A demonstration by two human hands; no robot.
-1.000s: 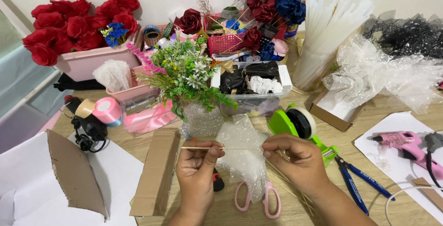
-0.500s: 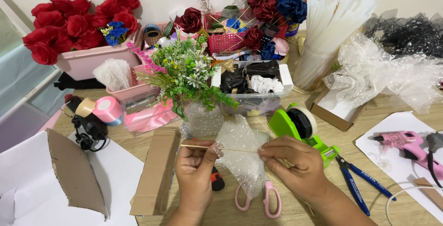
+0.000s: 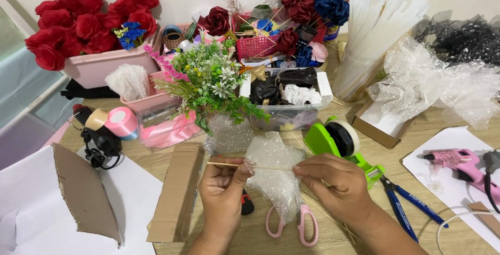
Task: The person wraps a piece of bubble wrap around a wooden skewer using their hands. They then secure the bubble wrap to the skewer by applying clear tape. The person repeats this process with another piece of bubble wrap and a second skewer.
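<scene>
Fingers (image 3: 245, 167) of the left hand (image 3: 223, 198) and right hand (image 3: 333, 182) are pinching shut on one thin wooden skewer (image 3: 271, 167), wrapping crinkly, glittery clear mesh (image 3: 273, 174) above pink-handled scissors (image 3: 291, 226).

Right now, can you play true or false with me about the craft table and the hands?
1. Both hands hold a thin wooden stick. True: the left hand and right hand pinch it.
2. The scissors have blue handles. False: they are pink.
3. The glue gun lies on white paper at the right. True.
4. The tape dispenser is red. False: it is green.
5. Clear crinkly wrap hangs from the stick. True.
</scene>
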